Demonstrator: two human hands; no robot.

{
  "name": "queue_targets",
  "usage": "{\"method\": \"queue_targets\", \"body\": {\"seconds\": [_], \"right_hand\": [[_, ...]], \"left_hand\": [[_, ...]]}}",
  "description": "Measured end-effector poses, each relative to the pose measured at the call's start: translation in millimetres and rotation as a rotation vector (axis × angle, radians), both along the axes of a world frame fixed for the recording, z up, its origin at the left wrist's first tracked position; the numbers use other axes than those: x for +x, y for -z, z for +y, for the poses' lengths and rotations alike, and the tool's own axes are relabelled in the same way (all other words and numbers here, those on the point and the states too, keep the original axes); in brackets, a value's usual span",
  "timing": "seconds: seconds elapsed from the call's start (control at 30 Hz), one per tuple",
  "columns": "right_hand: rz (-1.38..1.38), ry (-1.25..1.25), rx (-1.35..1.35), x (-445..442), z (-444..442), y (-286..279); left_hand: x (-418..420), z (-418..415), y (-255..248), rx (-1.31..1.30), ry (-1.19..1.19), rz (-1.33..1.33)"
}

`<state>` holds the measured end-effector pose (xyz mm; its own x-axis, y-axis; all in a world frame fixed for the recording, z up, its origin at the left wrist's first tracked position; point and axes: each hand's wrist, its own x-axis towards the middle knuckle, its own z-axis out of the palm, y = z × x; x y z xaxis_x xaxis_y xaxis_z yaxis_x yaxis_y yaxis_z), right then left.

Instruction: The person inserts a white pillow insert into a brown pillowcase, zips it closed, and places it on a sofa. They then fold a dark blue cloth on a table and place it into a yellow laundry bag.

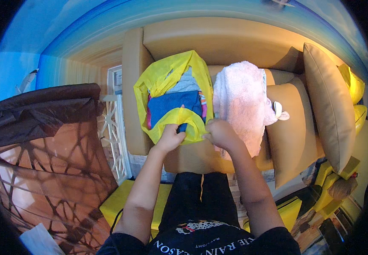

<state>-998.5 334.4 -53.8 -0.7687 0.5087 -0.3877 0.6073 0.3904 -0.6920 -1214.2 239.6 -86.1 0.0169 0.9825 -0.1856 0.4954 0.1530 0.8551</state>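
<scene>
A yellow bag (206, 83) stands on the tan sofa (184, 159), its mouth spread wide. Folded clothes fill it: a dark blue garment (174, 102) lies on top, a grey one (187, 79) behind, with pink and striped edges at the sides. My left hand (171, 137) grips the bag's near rim by its handle loop, some fingers hidden inside the bag. At the bag's near right corner, my right hand (220, 134) pinches the yellow rim. Just right of the bag lies a folded pink fluffy blanket (238, 95) with a small plush part (278, 111) sticking out.
Tan cushions (327, 108) lean at the sofa's right side, with yellow bags (353, 86) behind them. A brown covered piece with a branching pattern (72, 143) stands at left, near a white lattice panel (114, 137). Beside my legs is a yellow box-like seat (133, 197).
</scene>
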Motion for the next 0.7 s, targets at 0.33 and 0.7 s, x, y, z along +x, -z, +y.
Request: {"method": "queue_targets", "body": {"seconds": [0.33, 0.7], "right_hand": [[0.485, 0.307, -0.289, -26, 9, -16], [0.458, 0.682, 0.014, -79, -15, 99]], "left_hand": [[21, 32, 32, -0.151, 0.075, -0.01], [-37, -15, -24, 0.094, -0.42, 0.168]]}}
